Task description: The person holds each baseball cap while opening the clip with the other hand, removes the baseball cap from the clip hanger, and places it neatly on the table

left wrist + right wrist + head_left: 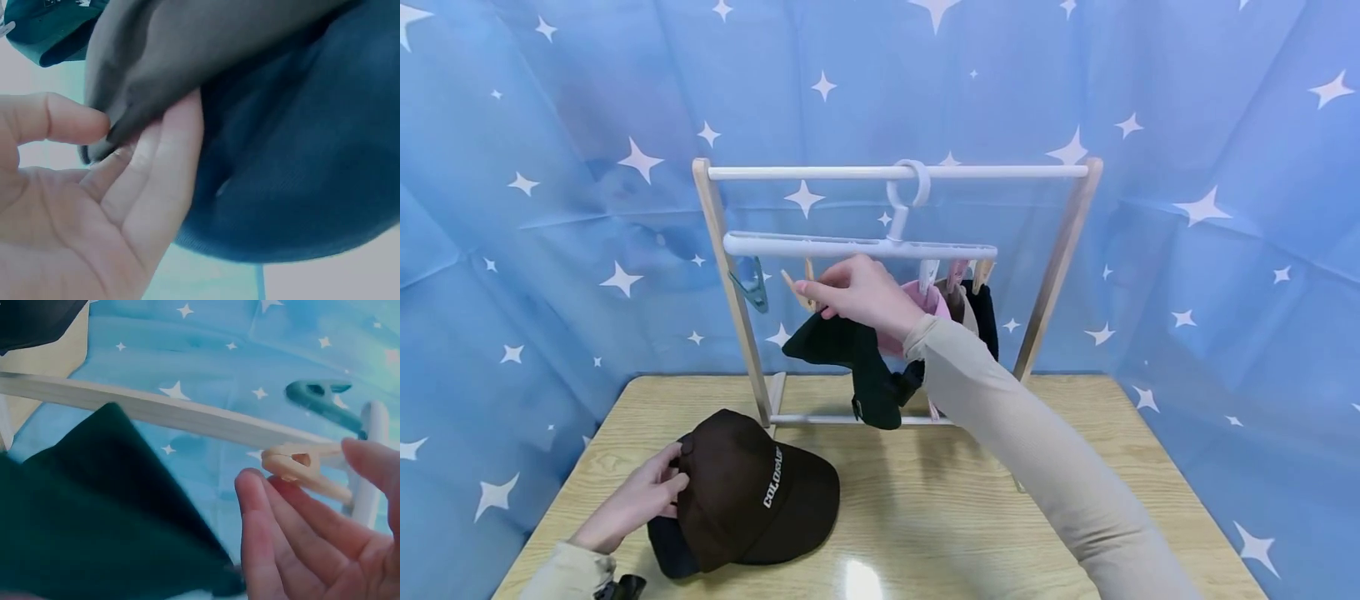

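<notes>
My left hand (643,500) pinches the back edge of a brown baseball cap (737,483) with white lettering, thumb outside and fingers under it. Beneath the brown cap lies a navy cap (300,162), partly covered. Up at the white hanger (820,247), my right hand (861,292) has its thumb and fingers about a beige clothespin (287,464), the thumb tip on one arm's end. A dark green cap (872,379) hangs just below the right hand, its top attachment hidden by that hand. A teal clothespin (754,287) hangs at the hanger's left end.
The hanger hooks onto a white rail (805,173) of a wooden-sided rack (1060,258) on the table (1075,467). Right of my hand hang a pink cap (925,296), a brown and beige one, and a black cap (985,317), below several clothespins. A starry blue curtain surrounds the table.
</notes>
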Demonstrator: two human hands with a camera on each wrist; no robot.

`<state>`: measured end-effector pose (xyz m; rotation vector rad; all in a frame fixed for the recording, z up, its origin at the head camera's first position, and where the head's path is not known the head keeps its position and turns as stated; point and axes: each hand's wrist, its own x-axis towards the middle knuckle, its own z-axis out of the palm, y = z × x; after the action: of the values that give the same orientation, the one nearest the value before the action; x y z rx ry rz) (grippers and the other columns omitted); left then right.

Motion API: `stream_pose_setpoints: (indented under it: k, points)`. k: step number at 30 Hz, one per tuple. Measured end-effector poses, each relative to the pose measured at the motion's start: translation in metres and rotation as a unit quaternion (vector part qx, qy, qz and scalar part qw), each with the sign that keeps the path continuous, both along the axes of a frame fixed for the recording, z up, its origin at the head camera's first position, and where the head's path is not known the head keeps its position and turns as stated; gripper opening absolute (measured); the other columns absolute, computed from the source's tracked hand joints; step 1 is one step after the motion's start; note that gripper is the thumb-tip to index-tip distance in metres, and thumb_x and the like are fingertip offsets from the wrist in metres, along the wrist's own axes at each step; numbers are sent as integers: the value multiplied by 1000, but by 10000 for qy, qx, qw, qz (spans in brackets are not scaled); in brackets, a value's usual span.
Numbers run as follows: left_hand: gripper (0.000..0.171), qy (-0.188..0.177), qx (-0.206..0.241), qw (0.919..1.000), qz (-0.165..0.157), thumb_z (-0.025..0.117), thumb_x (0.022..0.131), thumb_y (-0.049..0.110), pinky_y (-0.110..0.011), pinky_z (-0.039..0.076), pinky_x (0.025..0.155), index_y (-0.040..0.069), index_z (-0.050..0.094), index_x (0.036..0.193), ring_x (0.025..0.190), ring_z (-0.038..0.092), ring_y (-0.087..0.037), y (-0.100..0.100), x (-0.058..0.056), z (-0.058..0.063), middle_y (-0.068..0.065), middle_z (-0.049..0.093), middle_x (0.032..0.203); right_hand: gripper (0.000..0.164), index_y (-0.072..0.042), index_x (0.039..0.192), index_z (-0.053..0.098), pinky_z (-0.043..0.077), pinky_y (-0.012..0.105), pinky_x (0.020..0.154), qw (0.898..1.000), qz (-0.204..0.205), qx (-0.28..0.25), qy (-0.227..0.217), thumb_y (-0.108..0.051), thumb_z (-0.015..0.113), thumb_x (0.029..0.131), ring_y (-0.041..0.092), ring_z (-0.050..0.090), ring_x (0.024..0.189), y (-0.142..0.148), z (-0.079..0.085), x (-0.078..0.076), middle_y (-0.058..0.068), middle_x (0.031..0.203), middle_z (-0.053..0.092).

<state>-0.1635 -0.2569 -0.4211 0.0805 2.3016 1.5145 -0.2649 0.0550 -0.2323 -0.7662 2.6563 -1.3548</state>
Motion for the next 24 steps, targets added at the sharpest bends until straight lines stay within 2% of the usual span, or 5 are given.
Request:
stream_pose_setpoints:
  k: [3, 7, 13, 18, 24]
  points:
    - [30, 63, -83, 9999, 29, 36, 89, 6, -38, 49, 65, -6, 33, 116, 75, 58, -26, -3, 0, 2, -13, 55, 85, 27, -12, 98, 67, 44, 28, 76, 9997, 98, -121, 209, -34, 58, 86, 18, 62, 78, 9, 3, 0, 5, 87, 66]
    - [28, 85, -169, 9997, 121, 36, 86, 3, -37, 49, 64, -7, 32, 112, 71, 57, -26, -5, 1, 4, -12, 53, 79, 20, -9, 99, 66, 43, 27, 76, 9934, -94, -243, 1119, -21, 57, 88, 12, 61, 80, 22, 11, 0, 3, 88, 66]
    - [25, 130, -273, 9994, 156, 38, 87, 4, -36, 49, 63, -8, 34, 109, 70, 57, -24, -5, 2, 8, -11, 54, 78, 23, -7, 107, 63, 46, 25, 68, 9606, -527, 247, 2717, -12, 54, 88, 12, 60, 87, 25, 21, -4, 3, 102, 63]
    - [21, 251, -277, 9993, 88, 40, 88, 5, -35, 49, 62, -7, 37, 105, 68, 57, -24, -5, 1, 7, -11, 54, 77, 42, -8, 128, 48, 37, 32, 89, 9427, -485, 1242, 3060, -13, 54, 86, 19, 44, 112, 19, 18, -13, 7, 128, 45]
    - [19, 230, -310, 9992, 82, 41, 89, 6, -36, 49, 63, -6, 38, 103, 69, 58, -23, -3, 0, 5, -10, 55, 77, 54, -6, 134, 38, 30, 35, 97, 9160, -553, 1822, 3532, -14, 57, 84, 22, 39, 117, 19, 2, -21, 10, 131, 41]
